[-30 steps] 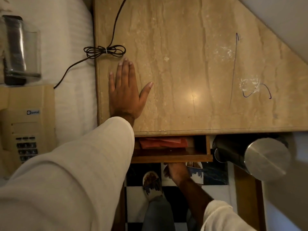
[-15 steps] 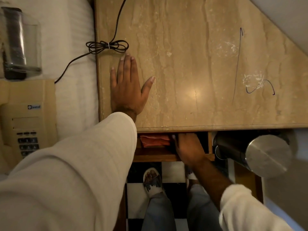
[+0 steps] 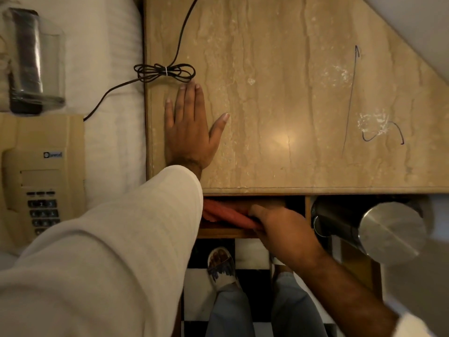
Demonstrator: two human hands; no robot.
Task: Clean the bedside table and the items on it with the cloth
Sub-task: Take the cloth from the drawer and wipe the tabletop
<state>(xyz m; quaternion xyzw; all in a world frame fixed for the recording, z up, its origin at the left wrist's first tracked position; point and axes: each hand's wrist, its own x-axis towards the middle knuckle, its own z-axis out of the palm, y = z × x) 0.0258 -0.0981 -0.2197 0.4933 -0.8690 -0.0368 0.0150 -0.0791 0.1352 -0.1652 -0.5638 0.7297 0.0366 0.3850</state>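
Stone top of the bedside table (image 3: 291, 105) is mostly bare — a big free patch runs from the middle out to the slanted far-right edge, with only pen lines (image 3: 349, 100) and white smudges (image 3: 374, 122) on it. The left hand (image 3: 192, 132) lies flat with fingers spread, holding nothing, close to the left edge. A tied black cord (image 3: 165, 72) sits just past its fingertips. Under the front edge is an open drawer (image 3: 226, 232). The right hand (image 3: 284, 227) reaches into it, fingers closed on the red cloth (image 3: 228, 214) — the cloth lies inside. A metal bin (image 3: 388, 229) stands right beside the drawer. A phone (image 3: 41, 176) rests on the bed, well apart.
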